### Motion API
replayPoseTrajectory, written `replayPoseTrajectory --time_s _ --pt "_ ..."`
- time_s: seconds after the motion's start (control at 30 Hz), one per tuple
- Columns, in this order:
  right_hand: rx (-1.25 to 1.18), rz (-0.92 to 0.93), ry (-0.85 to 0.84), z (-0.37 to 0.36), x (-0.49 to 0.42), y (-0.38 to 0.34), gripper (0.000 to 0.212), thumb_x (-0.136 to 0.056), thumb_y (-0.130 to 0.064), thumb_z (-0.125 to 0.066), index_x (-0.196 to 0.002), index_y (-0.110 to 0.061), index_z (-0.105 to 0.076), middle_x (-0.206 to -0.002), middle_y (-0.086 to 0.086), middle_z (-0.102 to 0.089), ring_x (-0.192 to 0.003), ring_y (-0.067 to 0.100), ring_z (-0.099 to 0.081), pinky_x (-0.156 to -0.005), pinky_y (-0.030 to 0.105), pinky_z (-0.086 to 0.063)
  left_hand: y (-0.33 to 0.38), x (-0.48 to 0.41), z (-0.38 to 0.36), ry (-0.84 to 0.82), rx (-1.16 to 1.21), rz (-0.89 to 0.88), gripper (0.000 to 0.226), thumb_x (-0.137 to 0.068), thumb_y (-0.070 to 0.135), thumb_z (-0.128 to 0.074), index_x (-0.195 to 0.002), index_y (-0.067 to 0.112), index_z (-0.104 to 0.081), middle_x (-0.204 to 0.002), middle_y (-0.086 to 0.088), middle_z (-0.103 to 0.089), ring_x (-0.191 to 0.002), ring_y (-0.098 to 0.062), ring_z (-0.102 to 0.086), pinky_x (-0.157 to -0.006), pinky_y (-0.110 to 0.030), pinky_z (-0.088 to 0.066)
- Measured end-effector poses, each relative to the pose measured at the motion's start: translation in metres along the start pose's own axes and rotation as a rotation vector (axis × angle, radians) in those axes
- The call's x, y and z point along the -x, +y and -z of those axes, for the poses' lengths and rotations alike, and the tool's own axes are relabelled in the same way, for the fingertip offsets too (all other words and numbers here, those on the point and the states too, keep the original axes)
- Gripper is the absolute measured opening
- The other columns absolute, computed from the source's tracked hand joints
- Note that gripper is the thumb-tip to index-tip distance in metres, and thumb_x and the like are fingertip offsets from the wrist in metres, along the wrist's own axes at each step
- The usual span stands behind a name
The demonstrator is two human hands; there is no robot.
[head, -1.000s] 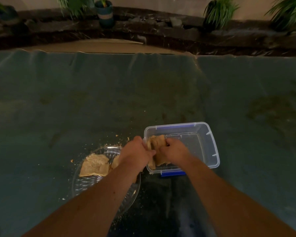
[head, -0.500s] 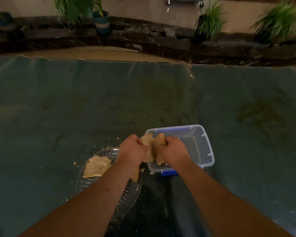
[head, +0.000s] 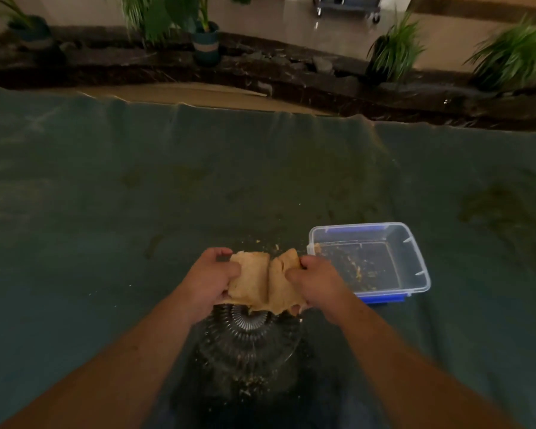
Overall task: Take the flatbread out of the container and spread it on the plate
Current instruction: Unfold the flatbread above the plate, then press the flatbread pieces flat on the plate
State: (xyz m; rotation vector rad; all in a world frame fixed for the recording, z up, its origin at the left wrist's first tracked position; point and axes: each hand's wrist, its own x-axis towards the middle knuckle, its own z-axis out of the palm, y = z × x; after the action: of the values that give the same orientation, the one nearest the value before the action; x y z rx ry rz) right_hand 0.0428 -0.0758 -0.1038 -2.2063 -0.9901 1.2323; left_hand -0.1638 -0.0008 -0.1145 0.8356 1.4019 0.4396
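Gripping tan, creased flatbread [head: 265, 281] by both edges, fingers [head: 229, 269] of both hands, above glass plate [head: 248, 345]

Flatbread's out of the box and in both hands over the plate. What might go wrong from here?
1. The flatbread is creased down the middle between the left hand and right hand; pulling it apart could tear it.
2. It hangs over the glass plate's far edge, so it may land partly on the cloth.
3. More crumbs may scatter.
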Motion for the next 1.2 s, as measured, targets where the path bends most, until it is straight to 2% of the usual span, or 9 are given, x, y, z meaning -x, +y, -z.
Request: replayPoseTrajectory --time_s 0.07,0.23,0.37,0.53,0.7,0.8,0.9,1.07,1.2 --pt "-0.001 -0.047 -0.073 -0.016 0.001 0.014 0.019 -0.093 -0.033 -0.063 -0.105 -0.020 -0.068 -0.096 0.000 -0.065 -0.087 0.018 -0.065 -0.077 0.040 -0.060 -0.021 -0.002 0.021 -0.016 -0.067 0.048 0.036 -0.086 0.000 -0.067 -0.113 0.022 -0.059 -0.111 -0.012 -0.067 -0.085 -0.024 -0.066 -0.066 -0.038 -0.056" --pt "0.885 0.145 -0.060 -0.047 0.010 0.062 0.029 -0.099 -0.030 -0.065 -0.126 -0.020 -0.062 -0.126 0.005 -0.064 -0.108 0.022 -0.064 -0.089 0.039 -0.054 -0.065 -0.002 0.048 0.166 -1.180 -0.297 0.050 -0.083 0.029 -0.078 -0.124 0.020 -0.051 -0.122 -0.008 -0.056 -0.109 -0.029 -0.055 -0.084 -0.043 -0.053" --pt "0.827 0.351 0.154 -0.054 0.007 0.058 0.048 -0.094 -0.043 -0.064 -0.136 -0.021 -0.052 -0.133 0.008 -0.060 -0.116 0.026 -0.058 -0.092 0.042 -0.054 -0.064 -0.004 0.034 0.113 -1.402 -0.508 0.063 -0.087 0.049 -0.072 -0.139 0.023 -0.050 -0.135 -0.005 -0.051 -0.122 -0.027 -0.046 -0.096 -0.044 -0.052" --pt "1.079 0.425 -0.054 -0.060 -0.007 0.044 0.063 -0.094 -0.052 -0.057 -0.146 -0.018 -0.045 -0.145 0.018 -0.051 -0.130 0.038 -0.046 -0.107 0.053 -0.041 -0.059 -0.018 0.015 -0.038 -1.745 -0.547 0.076 -0.083 0.061 -0.074 -0.141 0.018 -0.052 -0.139 -0.006 -0.049 -0.126 -0.029 -0.041 -0.105 -0.048 -0.043" --pt "1.050 0.433 -0.103 -0.059 -0.016 0.035 0.033 -0.101 -0.032 -0.059 -0.130 -0.015 -0.059 -0.134 0.018 -0.059 -0.126 0.036 -0.053 -0.106 0.051 -0.046 -0.059 -0.027 0.013 -0.081 -1.536 -0.593 0.034 -0.087 0.043 -0.076 -0.112 0.028 -0.058 -0.113 0.001 -0.063 -0.108 -0.022 -0.056 -0.084 -0.038 -0.050" --pt "0.734 0.269 -0.265 -0.051 -0.023 0.030 0.012 -0.096 -0.024 -0.066 -0.108 -0.027 -0.064 -0.101 -0.001 -0.065 -0.092 0.017 -0.063 -0.082 0.034 -0.052 -0.054 -0.029 0.020 -0.195 -1.225 -0.381 0.031 -0.084 0.040 -0.083 -0.094 0.039 -0.054 -0.093 0.014 -0.063 -0.086 -0.014 -0.060 -0.065 -0.031 -0.043" --pt "0.538 0.211 -0.359 -0.047 -0.021 0.039 0.024 -0.089 -0.024 -0.075 -0.086 -0.039 -0.056 -0.088 -0.013 -0.060 -0.078 0.005 -0.054 -0.062 0.023 -0.040 -0.058 -0.028 0.024 -0.289 -1.213 -0.265 0.031 -0.083 0.040 -0.086 -0.096 0.036 -0.058 -0.091 0.016 -0.060 -0.085 -0.010 -0.058 -0.065 -0.030 -0.042" --pt "0.788 0.447 -0.288 -0.061 -0.008 0.063 0.006 -0.099 -0.034 -0.057 -0.101 -0.028 -0.058 -0.096 0.000 -0.063 -0.090 0.022 -0.059 -0.072 0.037 -0.047 -0.069 -0.017 0.021 -0.269 -1.512 -0.324 0.033 -0.088 0.046 -0.074 -0.114 0.030 -0.062 -0.097 0.008 -0.058 -0.087 -0.015 -0.054 -0.066 -0.034 -0.043" --pt "0.865 0.628 -0.059 -0.065 -0.001 0.062 0.033 -0.095 -0.040 -0.042 -0.114 -0.022 -0.062 -0.109 0.006 -0.062 -0.102 0.026 -0.054 -0.087 0.045 -0.051 -0.070 -0.011 0.018 -0.144 -1.533 -0.599 0.050 -0.088 0.062 -0.053 -0.119 0.023 -0.060 -0.109 0.000 -0.059 -0.102 -0.023 -0.052 -0.080 -0.041 -0.054"
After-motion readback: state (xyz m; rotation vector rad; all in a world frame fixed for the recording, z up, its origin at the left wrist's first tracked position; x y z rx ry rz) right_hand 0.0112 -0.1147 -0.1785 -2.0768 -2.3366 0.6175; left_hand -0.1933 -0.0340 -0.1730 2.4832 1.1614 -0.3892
